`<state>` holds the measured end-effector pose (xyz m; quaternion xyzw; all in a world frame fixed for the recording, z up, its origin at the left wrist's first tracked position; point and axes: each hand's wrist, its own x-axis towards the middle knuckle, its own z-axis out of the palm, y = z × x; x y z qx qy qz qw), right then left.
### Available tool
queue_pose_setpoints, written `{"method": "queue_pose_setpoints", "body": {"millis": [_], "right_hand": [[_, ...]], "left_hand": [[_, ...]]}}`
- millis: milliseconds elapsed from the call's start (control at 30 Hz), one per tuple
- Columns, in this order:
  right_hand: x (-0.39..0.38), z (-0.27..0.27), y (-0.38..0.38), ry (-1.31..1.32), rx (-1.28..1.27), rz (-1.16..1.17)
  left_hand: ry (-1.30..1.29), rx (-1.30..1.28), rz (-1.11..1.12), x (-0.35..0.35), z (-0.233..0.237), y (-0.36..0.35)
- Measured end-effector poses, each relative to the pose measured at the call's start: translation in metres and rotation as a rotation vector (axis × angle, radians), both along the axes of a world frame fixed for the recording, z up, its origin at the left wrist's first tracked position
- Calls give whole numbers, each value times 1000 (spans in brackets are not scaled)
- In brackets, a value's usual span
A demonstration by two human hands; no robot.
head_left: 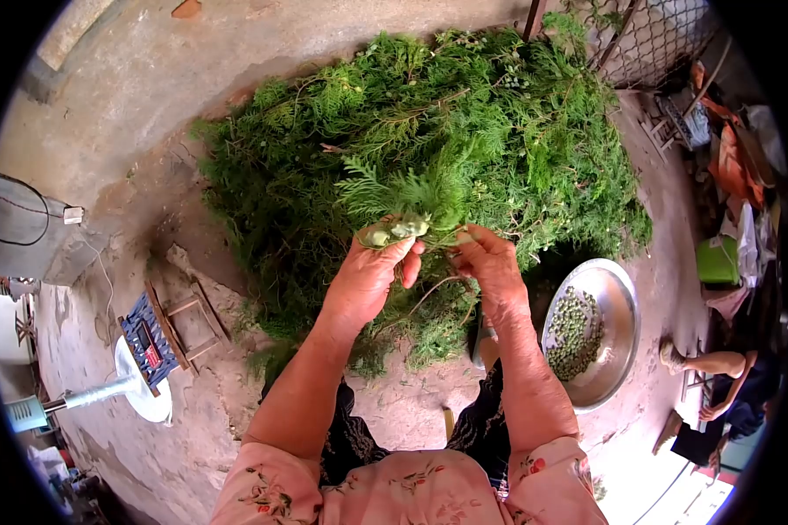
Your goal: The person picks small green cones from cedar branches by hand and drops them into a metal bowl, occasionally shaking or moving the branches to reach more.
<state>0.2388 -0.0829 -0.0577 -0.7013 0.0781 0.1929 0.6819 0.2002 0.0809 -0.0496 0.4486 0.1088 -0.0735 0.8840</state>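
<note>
In front of me my left hand (369, 273) is closed round a leafy evergreen sprig (411, 194). Pale green seed cones (397, 231) show along the top of its fingers. My right hand (492, 262) pinches a thin part of the sprig at its right side, thumb and fingertips together. Both hands are held above the near edge of a large heap of cut evergreen branches (394, 105). To the right of my right forearm stands a wide metal basin (619, 350) with many small round green cones (573, 332) in it.
A small wooden stool (203, 319) with a dark patterned item on it stands at left, near a pedestal fan (140, 385). Wire mesh (665, 35) leans at the upper right. Bags and a green container (717, 260) line the right side. Another person's leg (709, 363) shows at lower right.
</note>
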Motion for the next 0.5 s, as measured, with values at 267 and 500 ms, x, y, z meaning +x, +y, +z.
{"method": "queue_pose_setpoints", "body": {"millis": [267, 500], "right_hand": [[5, 9, -8, -398, 246, -376], [-9, 14, 3, -500, 225, -122]], "left_hand": [[-367, 494, 316, 10, -24, -8], [-233, 844, 339, 9, -21, -14]]}}
